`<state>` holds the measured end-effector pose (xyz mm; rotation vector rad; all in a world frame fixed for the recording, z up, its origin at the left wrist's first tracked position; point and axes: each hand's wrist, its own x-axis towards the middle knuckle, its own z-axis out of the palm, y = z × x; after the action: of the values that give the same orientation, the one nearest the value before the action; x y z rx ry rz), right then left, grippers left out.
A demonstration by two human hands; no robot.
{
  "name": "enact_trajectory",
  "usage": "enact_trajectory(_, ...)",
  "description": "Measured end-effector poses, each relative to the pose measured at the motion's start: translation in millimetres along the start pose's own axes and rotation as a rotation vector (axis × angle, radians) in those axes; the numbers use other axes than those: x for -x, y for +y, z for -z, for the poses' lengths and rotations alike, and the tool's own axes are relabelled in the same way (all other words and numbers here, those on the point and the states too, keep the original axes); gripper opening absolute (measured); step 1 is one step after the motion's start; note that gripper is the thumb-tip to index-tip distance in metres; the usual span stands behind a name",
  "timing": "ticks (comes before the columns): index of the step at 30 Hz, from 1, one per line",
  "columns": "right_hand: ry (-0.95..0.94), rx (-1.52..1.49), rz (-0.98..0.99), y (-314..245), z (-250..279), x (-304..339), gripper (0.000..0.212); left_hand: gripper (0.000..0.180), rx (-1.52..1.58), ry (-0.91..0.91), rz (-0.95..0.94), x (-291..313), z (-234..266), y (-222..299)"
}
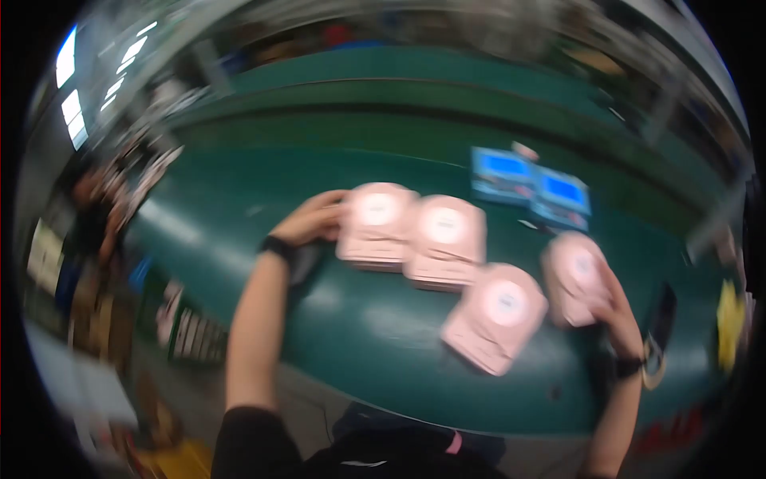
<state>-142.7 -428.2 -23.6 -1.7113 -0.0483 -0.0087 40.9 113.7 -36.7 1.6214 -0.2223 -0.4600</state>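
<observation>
Several pink, flat pieces with rounded tops and a white disc on each lie on the green table. They form a left stack (376,243), a middle stack (444,255) pressed against it, and a tilted pink piece (495,319) nearer me. At the left stack's side, my left hand (315,217) touches the edge with its fingers stretched out and holding nothing. My right hand (613,307) is closed on the right side of another pink piece (576,279), which stands apart from the rest. Motion blurs the picture, and my right fingers are partly hidden.
Two light-blue devices (503,177) with bright blue screens stand side by side at the back right of the green table (383,391). A dark strap-like item (661,319) and a tan ring (654,369) lie right of my right wrist. Crates (195,335) stand beyond the table's left edge.
</observation>
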Motion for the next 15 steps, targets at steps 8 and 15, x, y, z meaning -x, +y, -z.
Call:
enact_trajectory(8, -0.044, -0.118, -0.037, -3.6, -6.0, 1.2, 0.089, 0.058, -0.013, 0.017, 0.014, 9.2, -5.3, 5.6)
enact_trajectory(15, 0.000, -0.083, -0.045, -0.9, -4.9, -0.1, 0.088, 0.062, 0.034, -0.016, 0.007, 1.2, -8.3, 2.7)
